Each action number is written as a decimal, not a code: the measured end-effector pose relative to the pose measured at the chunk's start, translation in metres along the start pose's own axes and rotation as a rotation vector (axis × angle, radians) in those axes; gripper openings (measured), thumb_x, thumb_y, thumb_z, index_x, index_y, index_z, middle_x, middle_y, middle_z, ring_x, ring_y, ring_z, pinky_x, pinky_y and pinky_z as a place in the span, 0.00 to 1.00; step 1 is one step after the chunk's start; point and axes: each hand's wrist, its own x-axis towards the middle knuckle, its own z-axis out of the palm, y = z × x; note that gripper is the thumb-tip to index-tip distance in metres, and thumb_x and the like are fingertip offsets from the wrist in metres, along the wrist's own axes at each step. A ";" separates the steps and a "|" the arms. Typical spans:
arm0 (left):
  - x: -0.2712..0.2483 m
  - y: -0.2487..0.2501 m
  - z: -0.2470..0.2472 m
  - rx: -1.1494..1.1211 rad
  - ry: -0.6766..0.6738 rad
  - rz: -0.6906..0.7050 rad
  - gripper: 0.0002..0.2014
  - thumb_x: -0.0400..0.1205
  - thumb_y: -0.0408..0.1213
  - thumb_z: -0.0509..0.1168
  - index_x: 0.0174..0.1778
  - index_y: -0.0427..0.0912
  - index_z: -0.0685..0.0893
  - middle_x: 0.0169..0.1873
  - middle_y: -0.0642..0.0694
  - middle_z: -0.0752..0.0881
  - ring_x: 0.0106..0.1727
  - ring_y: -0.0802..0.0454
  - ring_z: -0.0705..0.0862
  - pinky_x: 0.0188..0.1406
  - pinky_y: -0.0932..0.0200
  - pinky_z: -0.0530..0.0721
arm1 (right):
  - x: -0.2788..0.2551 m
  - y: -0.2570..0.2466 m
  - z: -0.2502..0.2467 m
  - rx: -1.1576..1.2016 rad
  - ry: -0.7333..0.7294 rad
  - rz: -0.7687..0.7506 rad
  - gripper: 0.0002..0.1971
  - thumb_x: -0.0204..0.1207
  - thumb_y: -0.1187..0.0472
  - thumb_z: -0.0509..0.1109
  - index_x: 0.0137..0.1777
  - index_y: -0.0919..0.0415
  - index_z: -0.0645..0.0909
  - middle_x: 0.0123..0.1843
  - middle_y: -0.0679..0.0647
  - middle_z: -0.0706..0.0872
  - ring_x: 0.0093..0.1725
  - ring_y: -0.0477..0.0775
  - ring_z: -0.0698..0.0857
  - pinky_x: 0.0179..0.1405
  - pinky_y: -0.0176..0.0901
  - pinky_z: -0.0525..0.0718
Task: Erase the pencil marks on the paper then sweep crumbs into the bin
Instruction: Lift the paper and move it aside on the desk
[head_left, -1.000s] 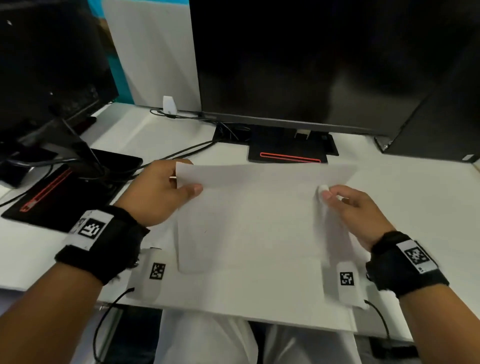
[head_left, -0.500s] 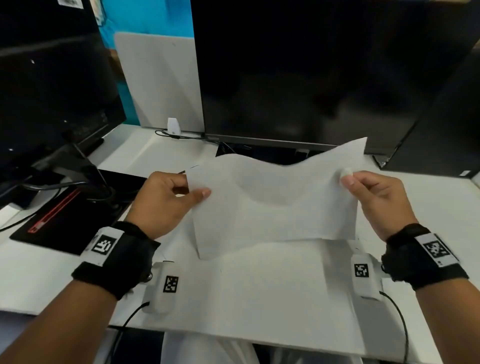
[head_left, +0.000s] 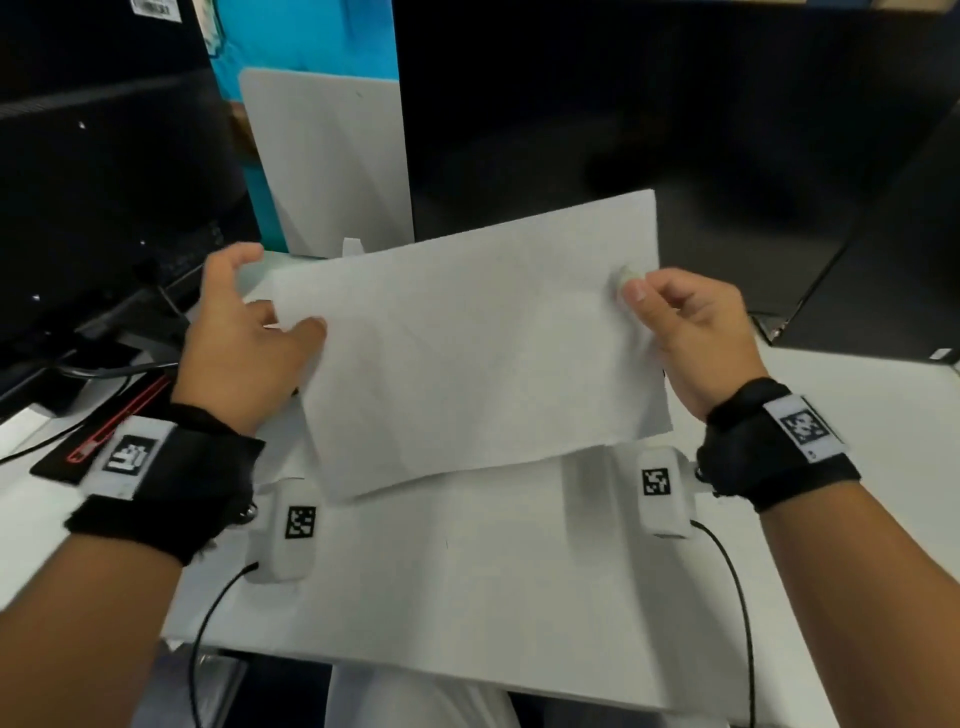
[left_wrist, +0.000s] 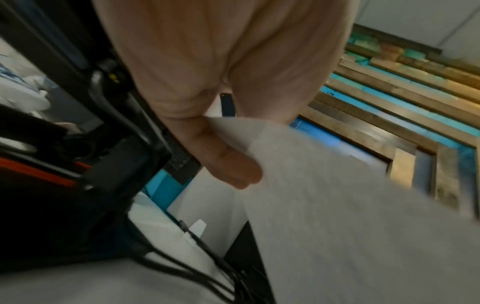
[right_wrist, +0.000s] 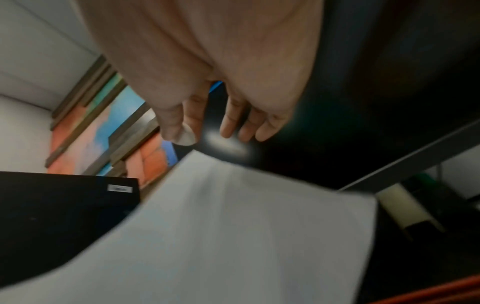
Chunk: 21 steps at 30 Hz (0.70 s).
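Note:
A white sheet of paper (head_left: 467, 353) is held in the air above the white desk (head_left: 467, 597), tilted toward me. My left hand (head_left: 270, 317) pinches its left edge, thumb on the front and fingers behind; the left wrist view shows the thumb pressed on the paper (left_wrist: 350, 216) corner. My right hand (head_left: 675, 322) is at the right edge and pinches a small white eraser (head_left: 621, 275) between thumb and forefinger. In the right wrist view the eraser (right_wrist: 187, 136) sits at the thumb tip just above the paper (right_wrist: 233, 226). How that hand grips the sheet is hidden. No pencil marks, crumbs or bin show.
A large dark monitor (head_left: 623, 104) stands behind the paper, another (head_left: 78, 208) at the left, and a third dark screen (head_left: 893, 260) at the right. A white panel (head_left: 332, 166) rises between them. A black pad with a red line (head_left: 104, 431) and cables lie at the left.
The paper has gone from lying flat on the desk to being lifted and tipped up. Both hands rose with it, the right one keeping the eraser.

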 end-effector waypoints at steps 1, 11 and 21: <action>0.004 0.000 -0.011 0.078 -0.042 -0.022 0.43 0.75 0.36 0.78 0.81 0.62 0.61 0.67 0.49 0.83 0.65 0.51 0.83 0.65 0.44 0.83 | 0.007 -0.005 0.012 -0.032 -0.032 -0.022 0.11 0.83 0.55 0.71 0.40 0.55 0.86 0.37 0.43 0.88 0.39 0.45 0.84 0.42 0.39 0.82; -0.051 -0.040 -0.055 0.420 0.111 -0.019 0.27 0.79 0.23 0.63 0.68 0.56 0.85 0.61 0.54 0.86 0.48 0.57 0.84 0.65 0.59 0.79 | 0.012 -0.022 0.131 -0.220 -0.198 0.050 0.13 0.73 0.48 0.79 0.36 0.57 0.85 0.35 0.51 0.88 0.35 0.49 0.86 0.40 0.47 0.89; -0.089 -0.079 -0.081 0.654 0.055 -0.268 0.15 0.79 0.26 0.67 0.57 0.43 0.91 0.56 0.40 0.90 0.41 0.44 0.81 0.61 0.49 0.78 | -0.038 -0.002 0.258 -0.362 -0.759 0.394 0.09 0.75 0.57 0.77 0.51 0.60 0.86 0.51 0.56 0.90 0.54 0.59 0.89 0.55 0.46 0.88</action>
